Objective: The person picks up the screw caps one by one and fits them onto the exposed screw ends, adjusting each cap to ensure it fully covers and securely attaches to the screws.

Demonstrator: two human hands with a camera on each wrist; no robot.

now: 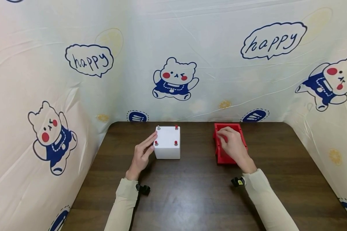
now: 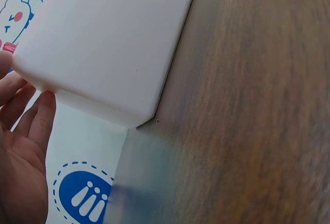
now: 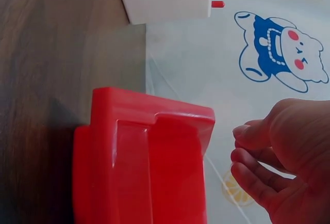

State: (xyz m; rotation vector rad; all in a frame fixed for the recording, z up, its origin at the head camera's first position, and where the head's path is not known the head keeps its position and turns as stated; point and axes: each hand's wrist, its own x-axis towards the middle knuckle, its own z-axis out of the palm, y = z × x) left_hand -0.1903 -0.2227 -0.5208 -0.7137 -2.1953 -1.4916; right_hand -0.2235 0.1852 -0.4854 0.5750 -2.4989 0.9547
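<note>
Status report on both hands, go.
Left hand open, fingers touching white block. Right hand curled over red bin, grasp unclear. Nothing between.

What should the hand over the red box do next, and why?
Probably dip the right hand into the red bin and pinch one piece. Its fingers curl over the bin holding nothing visible, while the left hand steadies the white block, which has four pegs on top.

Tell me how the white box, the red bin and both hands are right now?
white box: upright on the table, four pegs in its top.
red bin: on the table, open at the top.
left hand: straight fingers touching the white box's side.
right hand: over the red bin, fingers curled; any hold is hidden.
</note>
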